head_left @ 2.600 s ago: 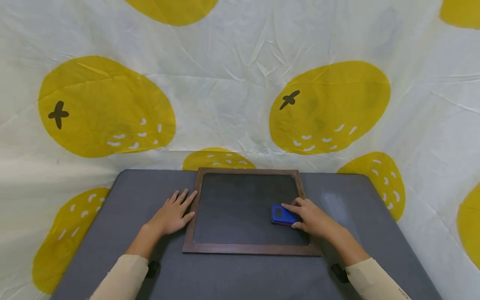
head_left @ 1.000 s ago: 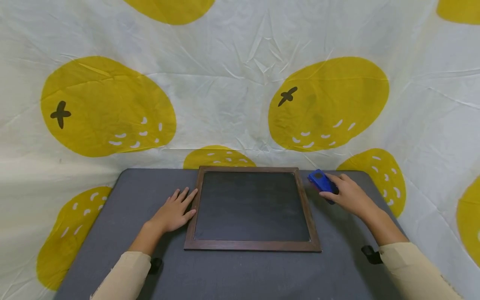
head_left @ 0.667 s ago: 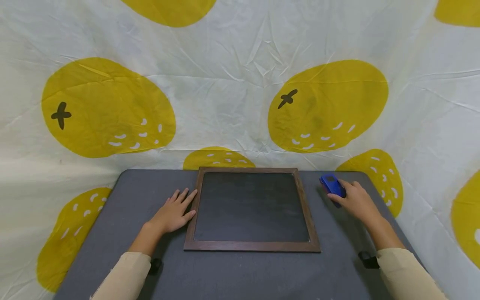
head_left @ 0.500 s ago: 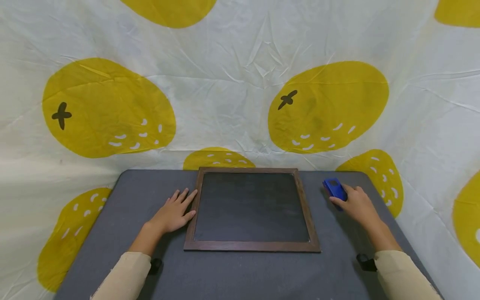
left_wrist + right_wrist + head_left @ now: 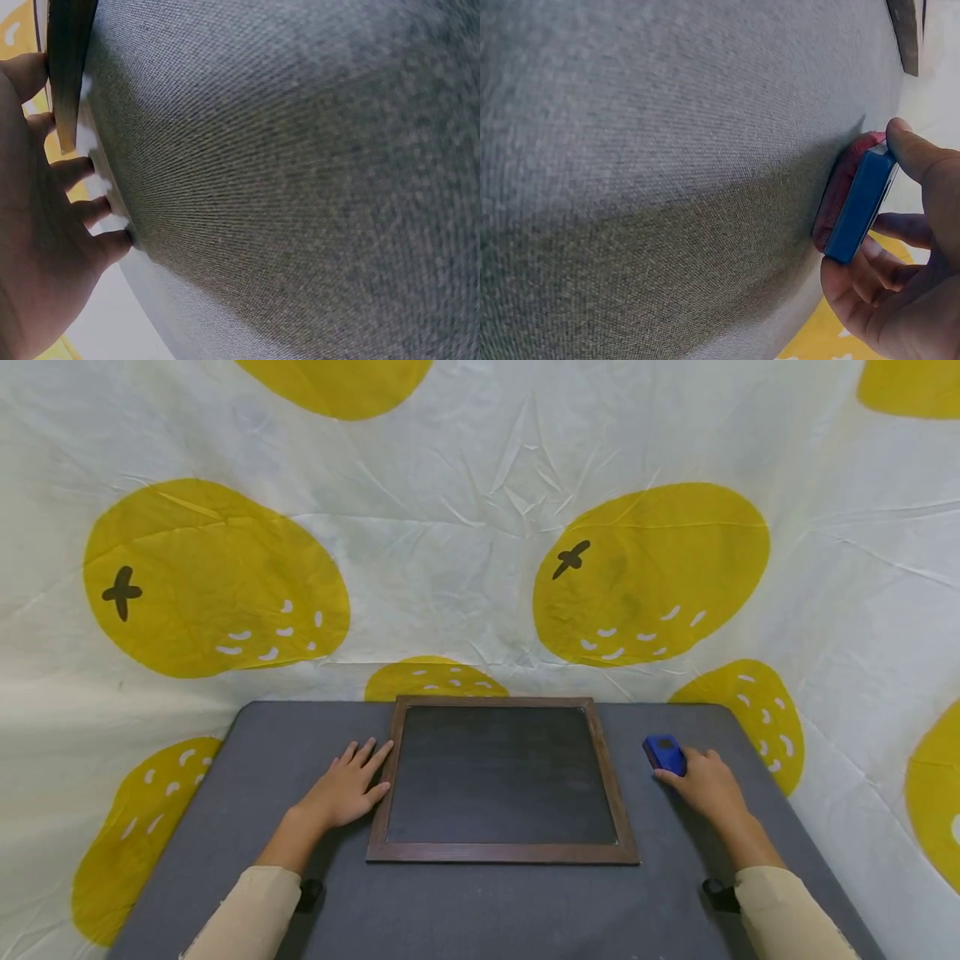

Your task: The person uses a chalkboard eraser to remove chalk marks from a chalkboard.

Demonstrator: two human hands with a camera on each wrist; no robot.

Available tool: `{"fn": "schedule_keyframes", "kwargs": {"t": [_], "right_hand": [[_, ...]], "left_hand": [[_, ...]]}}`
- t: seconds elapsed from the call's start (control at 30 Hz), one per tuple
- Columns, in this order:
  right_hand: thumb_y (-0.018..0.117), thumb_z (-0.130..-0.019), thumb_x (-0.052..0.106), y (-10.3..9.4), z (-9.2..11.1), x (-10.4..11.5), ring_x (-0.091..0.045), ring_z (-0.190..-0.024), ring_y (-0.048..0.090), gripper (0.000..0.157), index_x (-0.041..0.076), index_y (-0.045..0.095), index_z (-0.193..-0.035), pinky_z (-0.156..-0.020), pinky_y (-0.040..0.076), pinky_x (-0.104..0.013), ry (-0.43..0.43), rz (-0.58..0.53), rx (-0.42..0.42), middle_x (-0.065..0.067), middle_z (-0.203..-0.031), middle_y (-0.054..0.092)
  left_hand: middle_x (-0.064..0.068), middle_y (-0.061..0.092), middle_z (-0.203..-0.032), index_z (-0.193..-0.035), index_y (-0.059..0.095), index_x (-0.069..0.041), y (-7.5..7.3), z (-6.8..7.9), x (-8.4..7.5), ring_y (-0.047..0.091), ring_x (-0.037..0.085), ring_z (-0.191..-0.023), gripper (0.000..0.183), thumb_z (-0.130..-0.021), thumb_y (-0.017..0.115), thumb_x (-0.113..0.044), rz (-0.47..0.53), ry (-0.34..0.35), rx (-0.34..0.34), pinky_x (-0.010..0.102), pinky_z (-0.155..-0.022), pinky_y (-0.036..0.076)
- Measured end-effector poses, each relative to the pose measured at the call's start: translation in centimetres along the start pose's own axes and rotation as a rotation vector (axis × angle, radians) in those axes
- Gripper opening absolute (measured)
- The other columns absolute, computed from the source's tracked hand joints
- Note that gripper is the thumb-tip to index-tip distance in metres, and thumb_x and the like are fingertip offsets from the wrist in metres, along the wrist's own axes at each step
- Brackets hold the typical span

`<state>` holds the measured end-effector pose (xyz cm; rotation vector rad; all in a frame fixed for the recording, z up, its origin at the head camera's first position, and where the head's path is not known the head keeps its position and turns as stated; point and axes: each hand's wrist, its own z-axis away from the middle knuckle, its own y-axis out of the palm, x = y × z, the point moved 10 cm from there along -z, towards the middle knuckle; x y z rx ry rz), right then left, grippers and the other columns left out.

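A small chalkboard [image 5: 502,777] in a brown wooden frame lies flat on the table. My left hand [image 5: 341,789] is spread beside it, its index finger and thumb touching the left edge of the frame; the left wrist view shows those fingers by the frame's side [image 5: 66,82]. To the right of the board, my right hand [image 5: 708,789] grips a blue chalkboard eraser [image 5: 664,755] between thumb and fingers. In the right wrist view the eraser [image 5: 861,202] shows a reddish felt underside facing the table, at or very near its surface.
The grey cloth-covered table [image 5: 480,910] has rounded back corners. Behind it hangs a white curtain [image 5: 442,577] printed with large yellow fruit shapes. A dark band [image 5: 720,893] sits at the right wrist, and another [image 5: 309,893] at the left.
My right hand has carried the eraser from the board, off over its right side, and then down onto or close to the table there. My left hand has stayed in place.
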<state>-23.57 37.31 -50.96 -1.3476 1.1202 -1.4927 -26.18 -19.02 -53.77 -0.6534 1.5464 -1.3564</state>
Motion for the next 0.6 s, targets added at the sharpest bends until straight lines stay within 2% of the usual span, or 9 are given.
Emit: {"fn": "schedule_keyframes", "kwargs": {"t": [0.23, 0.37, 0.47, 0.6], "right_hand": [[0.073, -0.094, 0.045, 0.3, -0.3, 0.3, -0.054, -0.09, 0.057, 0.082, -0.022, 0.046, -0.135, -0.071, 0.05, -0.062, 0.016, 0.017, -0.008, -0.045, -0.112, 0.05], [0.069, -0.097, 0.049, 0.1, -0.1, 0.6, -0.059, -0.099, 0.054, 0.085, -0.019, 0.044, -0.141, -0.075, 0.05, -0.066, 0.021, 0.03, -0.014, -0.047, -0.121, 0.046], [0.065, -0.099, 0.05, -0.8, 0.1, 1.7, -0.062, -0.108, 0.049, 0.083, -0.016, 0.044, -0.144, -0.082, 0.047, -0.072, -0.012, 0.048, -0.06, -0.047, -0.128, 0.046], [0.064, -0.101, 0.041, -2.8, 0.2, 4.5, -0.063, -0.117, 0.048, 0.071, -0.012, 0.048, -0.146, -0.092, 0.044, -0.075, -0.093, 0.062, -0.159, -0.043, -0.136, 0.048]], "left_hand": [[0.026, 0.027, -0.167, -0.166, 0.025, -0.015, 0.0, 0.0, 0.2, 0.021, 0.057, -0.152, 0.068, -0.109, 0.048, -0.044, 0.007, -0.015, 0.01, 0.077, -0.115, 0.024], [0.026, 0.027, -0.167, -0.166, 0.024, -0.013, 0.0, -0.1, 0.6, 0.022, 0.055, -0.152, 0.071, -0.109, 0.046, -0.048, 0.007, -0.025, 0.003, 0.074, -0.117, 0.024], [0.025, 0.027, -0.167, -0.166, 0.023, -0.009, -0.5, -0.3, 0.8, 0.025, 0.053, -0.153, 0.075, -0.109, 0.043, -0.053, -0.011, -0.029, -0.039, 0.072, -0.119, 0.025], [0.023, 0.026, -0.168, -0.165, 0.022, -0.004, -2.2, -0.5, 0.1, 0.025, 0.049, -0.154, 0.08, -0.108, 0.041, -0.056, -0.041, -0.032, -0.103, 0.069, -0.121, 0.024]]}}
